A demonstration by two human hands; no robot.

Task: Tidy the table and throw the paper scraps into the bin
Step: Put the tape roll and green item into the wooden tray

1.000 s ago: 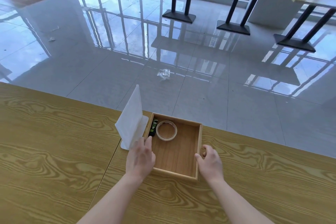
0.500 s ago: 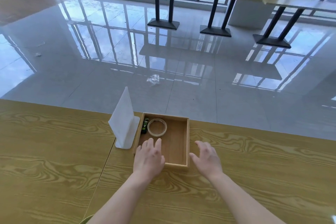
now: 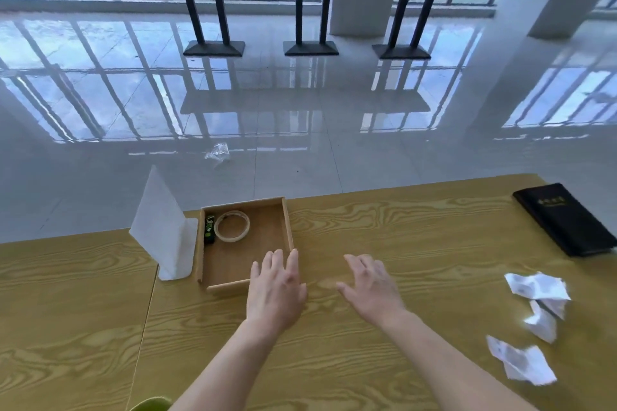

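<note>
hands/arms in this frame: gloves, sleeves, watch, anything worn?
Nothing worn that shows. Left hand and right hand are bare: no gloves, rings or markings visible. Both forearms are bare to the frame's bottom edge, with no sleeve, watch or band in view.

wood-grain table [image 3: 400,227], wooden tray [image 3: 288,227]; crumpled paper scraps [image 3: 537,287]; glossy tiled floor [image 3: 300,110].

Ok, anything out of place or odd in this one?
Yes. Three crumpled paper scraps lie loose on the table at its right side, not binned; no bin is in view. A clear wrapper lies on the floor. The tray sits slightly askew. Both hands are open and empty.
</note>
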